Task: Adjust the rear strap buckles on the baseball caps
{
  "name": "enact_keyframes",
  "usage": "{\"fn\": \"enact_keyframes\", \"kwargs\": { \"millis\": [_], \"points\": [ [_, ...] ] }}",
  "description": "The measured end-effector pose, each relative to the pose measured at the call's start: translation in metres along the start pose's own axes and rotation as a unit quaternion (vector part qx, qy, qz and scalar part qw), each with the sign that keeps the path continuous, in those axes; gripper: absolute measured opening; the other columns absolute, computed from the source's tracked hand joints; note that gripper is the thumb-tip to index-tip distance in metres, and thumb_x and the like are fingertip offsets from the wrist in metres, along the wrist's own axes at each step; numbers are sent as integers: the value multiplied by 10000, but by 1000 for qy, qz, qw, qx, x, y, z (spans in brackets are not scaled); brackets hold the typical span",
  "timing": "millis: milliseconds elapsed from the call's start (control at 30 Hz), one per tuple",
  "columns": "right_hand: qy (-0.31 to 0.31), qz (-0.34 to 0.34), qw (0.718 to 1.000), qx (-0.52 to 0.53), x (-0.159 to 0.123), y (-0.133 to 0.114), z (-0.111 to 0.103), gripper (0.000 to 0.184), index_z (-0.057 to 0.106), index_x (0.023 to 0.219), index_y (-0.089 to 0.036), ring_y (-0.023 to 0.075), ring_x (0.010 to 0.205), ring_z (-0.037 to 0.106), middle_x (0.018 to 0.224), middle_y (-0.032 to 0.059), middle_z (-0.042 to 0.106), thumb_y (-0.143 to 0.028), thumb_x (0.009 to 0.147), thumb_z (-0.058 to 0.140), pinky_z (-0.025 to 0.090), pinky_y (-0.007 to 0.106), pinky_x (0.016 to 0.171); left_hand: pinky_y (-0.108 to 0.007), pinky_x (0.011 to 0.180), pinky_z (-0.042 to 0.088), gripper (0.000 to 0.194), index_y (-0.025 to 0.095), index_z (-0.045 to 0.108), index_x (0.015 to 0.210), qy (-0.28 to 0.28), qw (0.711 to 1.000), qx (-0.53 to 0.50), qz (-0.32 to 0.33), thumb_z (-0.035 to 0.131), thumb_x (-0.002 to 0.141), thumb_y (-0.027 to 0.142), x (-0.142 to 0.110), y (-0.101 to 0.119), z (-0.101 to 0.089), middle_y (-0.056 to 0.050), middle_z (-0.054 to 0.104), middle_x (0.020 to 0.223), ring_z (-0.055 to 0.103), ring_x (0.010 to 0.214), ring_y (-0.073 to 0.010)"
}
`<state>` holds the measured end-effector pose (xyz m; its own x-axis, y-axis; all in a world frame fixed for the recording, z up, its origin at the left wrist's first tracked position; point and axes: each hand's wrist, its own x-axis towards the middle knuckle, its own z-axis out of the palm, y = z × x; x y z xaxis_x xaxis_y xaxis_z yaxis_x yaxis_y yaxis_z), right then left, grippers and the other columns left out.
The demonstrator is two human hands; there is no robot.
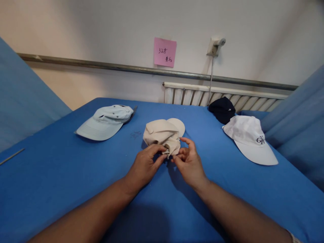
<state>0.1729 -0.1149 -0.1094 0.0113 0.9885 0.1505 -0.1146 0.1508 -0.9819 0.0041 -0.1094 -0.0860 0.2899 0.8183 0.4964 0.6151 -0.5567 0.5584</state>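
A beige baseball cap (159, 131) rests on the blue table cover in the middle of the head view, its brim pointing away to the far right and its crown crumpled. At the cap's near edge, my left hand (145, 163) pinches the fabric between thumb and fingers. From the other side my right hand (188, 162) grips the same near edge, thumb and fingers close together. What lies between the fingertips, around the back opening, is partly hidden by my fingers.
A pale blue cap (106, 121) lies to the left. On the right are a white cap (249, 138) with dark letters and a navy cap (222, 109). A thin stick (12, 156) sits at far left. Behind are a radiator (187, 96) and a metal rail (121, 68).
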Motion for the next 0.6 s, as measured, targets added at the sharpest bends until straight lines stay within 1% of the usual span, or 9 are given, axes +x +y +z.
{"fn": "enact_keyframes", "kwargs": {
  "millis": [67,100,167,267,333,367,433,500,600],
  "points": [
    [-48,-68,992,-96,-2,-1,-5,522,491,1262,-291,146,737,654,916,-13,671,-106,787,606,508,303,716,-291,803,545,121,201,665,989,5,1000,0,-6,619,877,190,1,1,-2,-15,726,938,688,853,-162],
    [-70,-105,981,-150,-1,-2,-9,499,522,1244,-293,158,789,653,985,8,669,-85,794,582,501,321,756,-292,806,544,117,203,667,986,6,1000,-1,-10,619,879,194,1,2,-3,-14,727,941,687,856,-162],
    [-100,-172,946,-257,2,-3,-15,463,563,1222,-283,189,870,638,1061,43,659,-61,817,536,474,355,813,-295,810,545,109,207,671,982,6,1000,-4,-18,621,885,213,1,3,-4,-14,728,946,686,861,-163],
    [-113,-231,884,-390,9,-3,-21,379,593,1202,-252,236,921,610,1028,79,665,-89,873,497,431,376,816,-302,810,551,112,209,674,983,3,1000,-7,-18,615,892,238,1,2,-4,-17,730,949,687,861,-167],
    [-113,-245,854,-444,14,-2,-24,300,615,1155,-241,242,898,599,968,81,663,-130,904,493,414,365,789,-309,813,555,123,208,675,992,1,1000,-6,-13,608,894,241,0,2,-3,-21,732,951,689,859,-170],
    [-114,-247,846,-458,15,-2,-24,264,625,1122,-239,238,876,595,941,78,659,-147,913,492,409,355,772,-310,812,557,128,209,676,996,-1,1000,-6,-10,605,893,237,0,1,-2,-22,733,953,690,859,-171],
    [-114,-246,842,-467,16,0,-25,210,637,1054,-239,227,840,589,900,69,649,-164,921,493,405,338,747,-308,810,556,134,210,678,998,-3,1000,-4,-5,602,889,225,0,1,-2,-21,735,953,690,858,-170],
    [-112,-242,846,-462,16,2,-25,183,634,1008,-236,222,828,589,884,64,646,-164,920,491,408,328,738,-298,799,551,134,211,681,990,-8,1000,0,-3,594,888,205,0,1,-2,-20,734,943,688,850,-167],
    [-115,-242,852,-450,14,5,-25,177,624,1002,-225,222,837,598,895,68,651,-157,918,484,419,327,743,-286,777,538,131,207,687,957,-21,1000,9,-3,581,886,178,0,2,-5,-17,729,911,681,827,-162]
  ]
}}
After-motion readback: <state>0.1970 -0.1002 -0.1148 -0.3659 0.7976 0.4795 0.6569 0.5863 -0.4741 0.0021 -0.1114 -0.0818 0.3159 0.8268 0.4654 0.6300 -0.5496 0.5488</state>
